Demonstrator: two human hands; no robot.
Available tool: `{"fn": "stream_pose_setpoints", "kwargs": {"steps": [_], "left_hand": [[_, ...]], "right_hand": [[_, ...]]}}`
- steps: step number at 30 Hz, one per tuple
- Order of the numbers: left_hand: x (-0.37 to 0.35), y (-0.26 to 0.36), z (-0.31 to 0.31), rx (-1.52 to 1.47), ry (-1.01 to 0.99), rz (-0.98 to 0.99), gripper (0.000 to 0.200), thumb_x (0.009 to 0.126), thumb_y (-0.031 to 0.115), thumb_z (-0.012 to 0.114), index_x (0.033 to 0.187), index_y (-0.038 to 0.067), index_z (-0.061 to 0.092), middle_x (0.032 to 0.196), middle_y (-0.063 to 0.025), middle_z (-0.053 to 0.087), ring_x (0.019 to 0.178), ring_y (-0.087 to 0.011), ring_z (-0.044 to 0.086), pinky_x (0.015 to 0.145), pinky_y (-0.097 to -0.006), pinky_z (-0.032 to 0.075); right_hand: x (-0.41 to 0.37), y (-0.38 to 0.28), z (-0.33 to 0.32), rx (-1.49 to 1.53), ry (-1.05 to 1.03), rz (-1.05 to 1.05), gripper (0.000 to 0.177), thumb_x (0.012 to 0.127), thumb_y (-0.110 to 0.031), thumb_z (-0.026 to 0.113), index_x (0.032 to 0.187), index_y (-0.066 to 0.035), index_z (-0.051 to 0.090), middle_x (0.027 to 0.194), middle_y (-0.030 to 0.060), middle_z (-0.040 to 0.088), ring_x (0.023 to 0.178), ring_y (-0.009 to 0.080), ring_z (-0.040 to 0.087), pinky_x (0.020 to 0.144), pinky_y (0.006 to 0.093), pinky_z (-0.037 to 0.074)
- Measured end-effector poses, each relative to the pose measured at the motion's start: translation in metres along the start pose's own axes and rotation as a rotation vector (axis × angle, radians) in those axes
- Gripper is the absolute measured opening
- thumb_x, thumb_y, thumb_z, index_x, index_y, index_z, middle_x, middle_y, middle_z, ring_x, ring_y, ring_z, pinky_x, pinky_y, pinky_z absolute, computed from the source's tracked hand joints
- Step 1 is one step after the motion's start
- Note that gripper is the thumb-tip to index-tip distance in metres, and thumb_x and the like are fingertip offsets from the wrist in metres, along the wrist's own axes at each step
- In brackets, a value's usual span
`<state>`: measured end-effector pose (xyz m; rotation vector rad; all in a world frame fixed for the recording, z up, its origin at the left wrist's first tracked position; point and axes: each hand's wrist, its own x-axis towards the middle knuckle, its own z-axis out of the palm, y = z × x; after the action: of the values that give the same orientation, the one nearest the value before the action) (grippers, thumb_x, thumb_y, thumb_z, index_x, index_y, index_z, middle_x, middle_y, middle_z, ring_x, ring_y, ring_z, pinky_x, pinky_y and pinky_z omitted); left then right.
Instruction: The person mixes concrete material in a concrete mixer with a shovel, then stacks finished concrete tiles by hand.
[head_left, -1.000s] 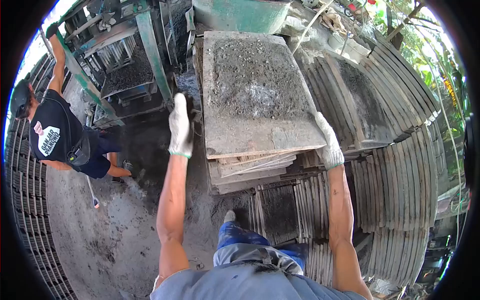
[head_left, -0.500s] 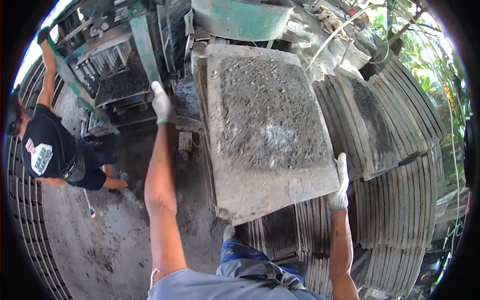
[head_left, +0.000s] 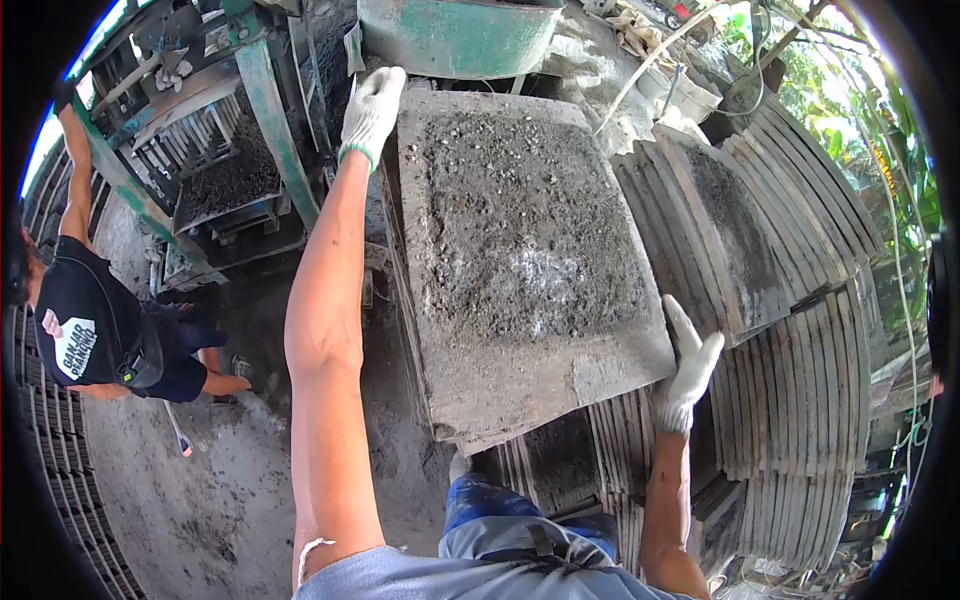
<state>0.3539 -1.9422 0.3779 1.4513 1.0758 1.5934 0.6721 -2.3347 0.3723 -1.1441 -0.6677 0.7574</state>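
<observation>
A wide grey board (head_left: 510,385) lies on top of a stack in front of me, its upper surface covered with dark gritty crumbs. My left hand (head_left: 372,112), in a whitish glove with a green cuff, is by the board's far left corner, fingers bent together; whether it grips anything is hidden. At the near right corner, my right hand (head_left: 690,368) wears a similar glove. Its fingers are spread beside the board's edge, with nothing visible between them.
Stacked boards (head_left: 790,390) fill the right side. A green tub (head_left: 455,38) stands beyond the board. At the left, a co-worker (head_left: 90,320) stands beside a green-framed machine (head_left: 275,130). A small-headed tool (head_left: 182,440) is near the co-worker's feet.
My left hand has moved from the machine side up and right to the board's far corner. My right hand's fingers have spread apart. The board looks slightly shifted left in view.
</observation>
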Motion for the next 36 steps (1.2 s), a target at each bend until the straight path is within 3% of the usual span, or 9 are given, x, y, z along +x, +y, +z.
{"fn": "stream_pose_setpoints", "kwargs": {"steps": [5, 13, 18, 21, 25, 27, 28, 29, 36], "left_hand": [[0.012, -0.028, 0.008, 0.052, -0.102, -0.099, 0.033, 0.086, 0.03, 0.069, 0.106, 0.003, 0.071, 0.098, -0.0017, 0.07, 0.089, -0.0105, 0.061, 0.08, -0.0256, 0.046], [-0.006, -0.032, -0.008, 0.136, 0.245, -0.018, 0.041, 0.079, 0.038, 0.074, 0.094, 0.0, 0.073, 0.076, -0.002, 0.068, 0.072, -0.0105, 0.059, 0.069, -0.0263, 0.045], [-0.038, 0.016, -0.02, 0.567, 0.254, -0.048, 0.059, 0.088, 0.057, 0.055, 0.113, 0.005, 0.067, 0.111, -0.0167, 0.068, 0.106, -0.0311, 0.062, 0.092, -0.0391, 0.045], [-0.091, 0.059, -0.015, 0.347, 0.18, 0.129, 0.056, 0.096, 0.04, 0.054, 0.13, -0.005, 0.053, 0.132, -0.0173, 0.057, 0.123, -0.0258, 0.053, 0.105, -0.0345, 0.037], [-0.189, 0.137, -0.005, 0.369, -0.266, 0.18, 0.044, 0.094, 0.02, 0.057, 0.131, -0.005, 0.052, 0.134, -0.0174, 0.055, 0.126, -0.0263, 0.05, 0.109, -0.035, 0.034], [-0.225, 0.149, 0.0, 0.398, -0.467, 0.227, 0.042, 0.092, 0.016, 0.058, 0.13, -0.003, 0.054, 0.134, -0.0159, 0.056, 0.128, -0.0272, 0.048, 0.111, -0.0366, 0.031], [-0.236, 0.14, 0.001, 0.663, -0.521, 0.318, 0.04, 0.089, 0.014, 0.06, 0.127, 0.0, 0.058, 0.132, -0.0146, 0.057, 0.13, -0.0284, 0.047, 0.113, -0.0395, 0.028], [-0.241, 0.137, 0.0, 0.841, -0.568, 0.622, 0.036, 0.088, 0.014, 0.061, 0.123, 0.002, 0.061, 0.13, -0.0136, 0.059, 0.129, -0.0293, 0.047, 0.115, -0.0422, 0.026], [-0.241, 0.128, -0.001, 0.833, -0.578, 0.488, 0.032, 0.094, 0.017, 0.053, 0.119, 0.0, 0.063, 0.13, -0.0127, 0.059, 0.131, -0.0277, 0.045, 0.117, -0.0418, 0.022]], "right_hand": [[-0.002, 0.002, -0.006, -0.608, -0.057, -0.22, 0.037, 0.098, -0.024, 0.051, 0.118, 0.003, 0.064, 0.117, 0.0129, 0.066, 0.109, 0.018, 0.059, 0.099, 0.0306, 0.042], [0.041, -0.001, -0.003, -0.632, 0.114, -0.176, 0.037, 0.094, -0.027, 0.062, 0.109, 0.006, 0.067, 0.099, 0.0077, 0.07, 0.094, 0.0104, 0.059, 0.086, 0.0272, 0.045], [0.034, 0.006, -0.008, -0.621, 0.111, -0.234, 0.038, 0.095, -0.028, 0.062, 0.112, 0.005, 0.066, 0.103, 0.0095, 0.07, 0.096, 0.0124, 0.06, 0.088, 0.0284, 0.046], [0.027, 0.0, -0.009, -0.606, 0.115, -0.162, 0.043, 0.098, -0.036, 0.056, 0.108, 0.004, 0.068, 0.102, 0.0051, 0.068, 0.096, 0.0101, 0.056, 0.09, 0.0275, 0.043], [0.023, 0.017, -0.032, -0.46, 0.057, -0.205, 0.04, 0.1, -0.031, 0.052, 0.11, 0.004, 0.067, 0.106, 0.0081, 0.069, 0.1, 0.0121, 0.06, 0.093, 0.0259, 0.045], [0.008, 0.054, -0.05, 0.656, 0.109, 0.028, 0.036, 0.102, -0.026, 0.048, 0.117, 0.004, 0.062, 0.113, 0.0064, 0.066, 0.105, 0.0138, 0.06, 0.098, 0.0261, 0.043], [-0.004, 0.055, -0.055, 0.64, 0.122, 0.057, 0.036, 0.103, -0.023, 0.045, 0.122, 0.004, 0.058, 0.12, 0.0067, 0.063, 0.111, 0.0147, 0.059, 0.1, 0.0259, 0.043], [-0.021, 0.057, -0.059, -0.131, 0.172, -0.099, 0.037, 0.103, -0.027, 0.046, 0.12, 0.002, 0.061, 0.108, 0.0054, 0.067, 0.098, 0.0118, 0.061, 0.088, 0.0249, 0.048], [-0.08, 0.047, -0.157, -0.576, 0.069, 0.116, 0.052, 0.096, -0.047, 0.052, 0.118, -0.001, 0.063, 0.087, 0.0064, 0.066, 0.081, 0.017, 0.06, 0.074, 0.0321, 0.048]]}}
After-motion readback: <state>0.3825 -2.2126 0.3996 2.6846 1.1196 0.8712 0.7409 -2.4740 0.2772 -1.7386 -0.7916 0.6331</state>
